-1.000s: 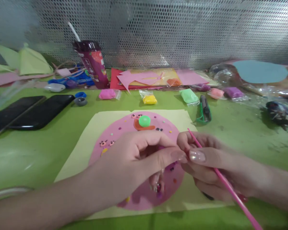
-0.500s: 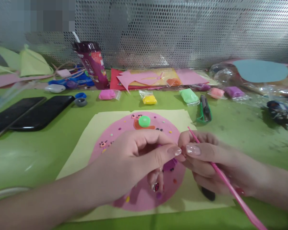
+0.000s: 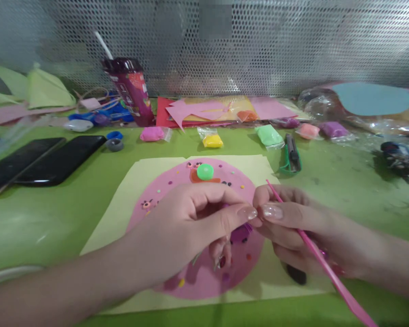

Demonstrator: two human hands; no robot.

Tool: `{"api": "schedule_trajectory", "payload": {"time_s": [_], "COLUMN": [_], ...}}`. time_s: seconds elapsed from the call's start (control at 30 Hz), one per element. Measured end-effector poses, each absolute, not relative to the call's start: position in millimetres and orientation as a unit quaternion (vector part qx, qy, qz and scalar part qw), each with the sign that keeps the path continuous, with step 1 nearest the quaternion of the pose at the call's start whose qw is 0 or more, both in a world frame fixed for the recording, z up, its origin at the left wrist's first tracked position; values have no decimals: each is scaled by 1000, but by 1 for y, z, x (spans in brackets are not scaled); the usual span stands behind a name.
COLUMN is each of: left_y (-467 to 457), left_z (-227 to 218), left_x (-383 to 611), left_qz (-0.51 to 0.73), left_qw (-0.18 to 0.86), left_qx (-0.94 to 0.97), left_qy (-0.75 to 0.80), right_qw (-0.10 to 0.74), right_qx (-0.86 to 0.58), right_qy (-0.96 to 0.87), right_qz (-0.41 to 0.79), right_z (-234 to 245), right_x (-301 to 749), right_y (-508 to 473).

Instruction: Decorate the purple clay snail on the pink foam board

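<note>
My left hand (image 3: pixel 191 222) and my right hand (image 3: pixel 293 227) meet fingertip to fingertip over a pink paper disc (image 3: pixel 204 277) that lies on a pale yellow sheet (image 3: pixel 136 181). The left hand's thumb and fingers are pinched together; a bit of purple clay (image 3: pixel 240 234) shows just below them. My right hand is closed round a thin pink stick tool (image 3: pixel 327 272) that slants down to the lower right. On the disc sit a green clay ring on an orange piece (image 3: pixel 205 172) and small coloured dots.
Clay lumps in wrappers lie behind the sheet: pink (image 3: pixel 152 133), yellow (image 3: pixel 212 141), green (image 3: pixel 268 136), purple (image 3: pixel 332 130). Two dark phones (image 3: pixel 41 159) lie at the left. A maroon drink cup with a straw (image 3: pixel 129 88), coloured paper (image 3: pixel 204 111) and a green cutter (image 3: pixel 291 156) stand nearby.
Both hands have stayed pinched together over the disc, shifting only slightly. The purple clay below the fingertips has come more into view.
</note>
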State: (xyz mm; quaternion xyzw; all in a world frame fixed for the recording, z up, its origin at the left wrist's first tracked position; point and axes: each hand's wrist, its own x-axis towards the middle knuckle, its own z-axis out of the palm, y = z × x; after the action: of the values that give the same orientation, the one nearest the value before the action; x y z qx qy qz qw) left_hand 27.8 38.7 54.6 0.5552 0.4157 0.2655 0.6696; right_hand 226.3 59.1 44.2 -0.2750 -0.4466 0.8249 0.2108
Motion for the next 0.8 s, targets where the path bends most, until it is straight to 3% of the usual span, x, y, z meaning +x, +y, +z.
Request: {"api": "schedule_trajectory", "payload": {"time_s": [0.27,0.53,0.8], "left_y": [40,38,35], "left_z": [50,44,40], "left_x": [30,29,31], "left_qz": [313,304,304], "left_qw": [675,662,662], "left_qx": [565,568,559], "left_qy": [357,383,396], "right_qw": [237,193,183], "right_qx": [-184,-44,223], "right_qy": [-409,-403,-433], "right_qz": [862,893,854], "right_z": [40,16,9], "right_x": [224,237,217], "right_y": [57,55,71]}}
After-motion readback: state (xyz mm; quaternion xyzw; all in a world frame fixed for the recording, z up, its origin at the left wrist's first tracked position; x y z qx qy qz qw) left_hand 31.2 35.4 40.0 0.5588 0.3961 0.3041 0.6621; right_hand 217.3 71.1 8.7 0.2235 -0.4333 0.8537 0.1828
